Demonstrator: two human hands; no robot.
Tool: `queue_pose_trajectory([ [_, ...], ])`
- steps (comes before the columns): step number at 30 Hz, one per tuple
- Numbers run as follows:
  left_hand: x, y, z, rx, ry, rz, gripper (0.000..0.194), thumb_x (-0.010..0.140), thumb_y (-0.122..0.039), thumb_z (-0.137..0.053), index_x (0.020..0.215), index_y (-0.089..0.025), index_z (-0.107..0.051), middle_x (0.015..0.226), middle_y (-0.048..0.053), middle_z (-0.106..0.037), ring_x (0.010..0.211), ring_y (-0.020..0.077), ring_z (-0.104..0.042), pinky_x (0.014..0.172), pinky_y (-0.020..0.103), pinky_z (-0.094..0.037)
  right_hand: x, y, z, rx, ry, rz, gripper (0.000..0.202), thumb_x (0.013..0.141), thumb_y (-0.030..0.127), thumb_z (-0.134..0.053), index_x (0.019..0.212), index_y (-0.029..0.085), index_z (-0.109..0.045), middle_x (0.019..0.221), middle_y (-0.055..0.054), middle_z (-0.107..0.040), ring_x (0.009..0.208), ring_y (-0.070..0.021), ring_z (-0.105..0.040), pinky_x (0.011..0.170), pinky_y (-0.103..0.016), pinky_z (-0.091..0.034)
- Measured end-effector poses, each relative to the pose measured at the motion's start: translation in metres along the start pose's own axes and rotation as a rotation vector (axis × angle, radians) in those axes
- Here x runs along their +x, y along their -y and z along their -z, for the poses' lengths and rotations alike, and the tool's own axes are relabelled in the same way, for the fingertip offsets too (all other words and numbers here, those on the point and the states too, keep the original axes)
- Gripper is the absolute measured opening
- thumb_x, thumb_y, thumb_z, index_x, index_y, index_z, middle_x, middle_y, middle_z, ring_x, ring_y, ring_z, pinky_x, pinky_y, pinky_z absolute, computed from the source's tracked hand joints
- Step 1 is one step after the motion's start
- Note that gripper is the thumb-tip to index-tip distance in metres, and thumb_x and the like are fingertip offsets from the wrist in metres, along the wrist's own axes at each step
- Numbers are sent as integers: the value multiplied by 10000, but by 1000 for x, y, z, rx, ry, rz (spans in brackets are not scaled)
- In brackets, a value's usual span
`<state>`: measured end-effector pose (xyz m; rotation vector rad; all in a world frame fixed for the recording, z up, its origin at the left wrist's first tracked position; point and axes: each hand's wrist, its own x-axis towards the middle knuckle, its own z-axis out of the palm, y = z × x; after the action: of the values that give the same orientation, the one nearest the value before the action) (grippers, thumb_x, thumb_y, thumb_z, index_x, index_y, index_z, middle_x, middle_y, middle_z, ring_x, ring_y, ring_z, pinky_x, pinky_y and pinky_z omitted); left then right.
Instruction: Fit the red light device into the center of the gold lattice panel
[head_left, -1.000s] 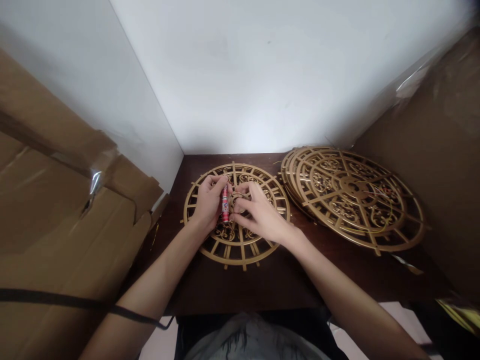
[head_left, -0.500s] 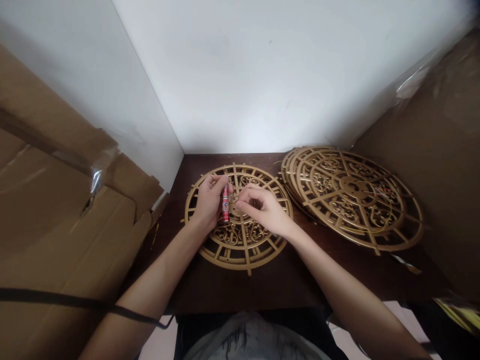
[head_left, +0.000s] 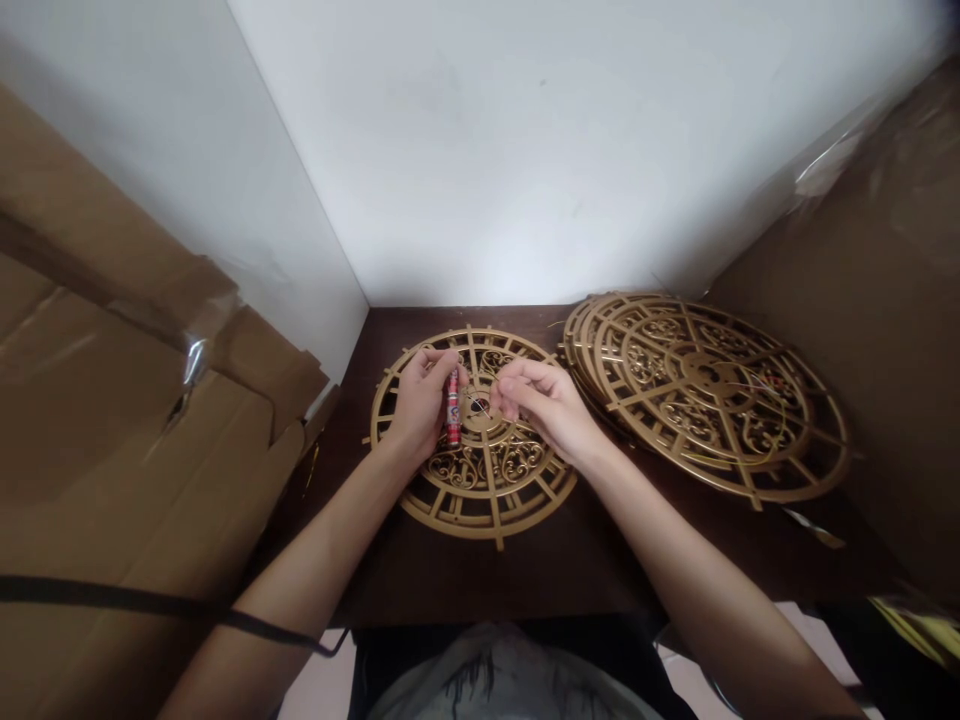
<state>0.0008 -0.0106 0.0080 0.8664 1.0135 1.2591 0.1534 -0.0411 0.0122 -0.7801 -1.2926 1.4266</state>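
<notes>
Gripping a red tube [head_left: 453, 410] above a gold openwork disc [head_left: 489, 425]

Grips the red tube, printed with pale and dark markings, in the left hand [head_left: 420, 398], with the thumb laid near the far end and the fingers curled in behind. Points the near end of the tube back toward the body, bare of any finger. Holds the tube just left of the hub of the disc; cannot tell from this angle about contact between the two.

Holds the right hand [head_left: 541, 400] just right of the hub, over the scrollwork, with the fingers bent and the thumb drawn in close to the fingertips. Cannot tell about anything pinched there: too small and too blurred. Has a thin pale line in view at the hub, between the hands, too fine to identify.

Has the disc lying flat on a dark brown table [head_left: 592, 575], in front of the body. Seen to the right, near the disc: a staggered, slightly tilted stack of similar gold discs [head_left: 709, 378]. Seen at the sides: brown cardboard on the left [head_left: 112, 510] and brown cardboard on the right [head_left: 855, 300]. Seen behind: a white wall [head_left: 540, 160]. Seen across the left forearm: a black cord [head_left: 150, 602].
</notes>
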Motion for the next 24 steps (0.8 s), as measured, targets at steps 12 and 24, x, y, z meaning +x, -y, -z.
queue_pose_trajectory([
  [12,-6,-4,-3,59,-22,-64,174,858,-301,-510,907,-214,-368,515,-83,-536,371,80,-456,370,178,-382,2,-2,2,43,-99,36,112,793,275,-663,747,173,-660,660,7,-647,553,-75,-540,528,-208,-407],
  [24,-21,-17,-6,-156,623,-17,182,903,-382,-462,899,-201,-481,655,-8,-617,307,15,-333,298,129,-215,7,-2,4,95,-283,64,187,724,318,-720,792,165,-638,665,10,-654,502,-71,-533,478,-207,-385],
])
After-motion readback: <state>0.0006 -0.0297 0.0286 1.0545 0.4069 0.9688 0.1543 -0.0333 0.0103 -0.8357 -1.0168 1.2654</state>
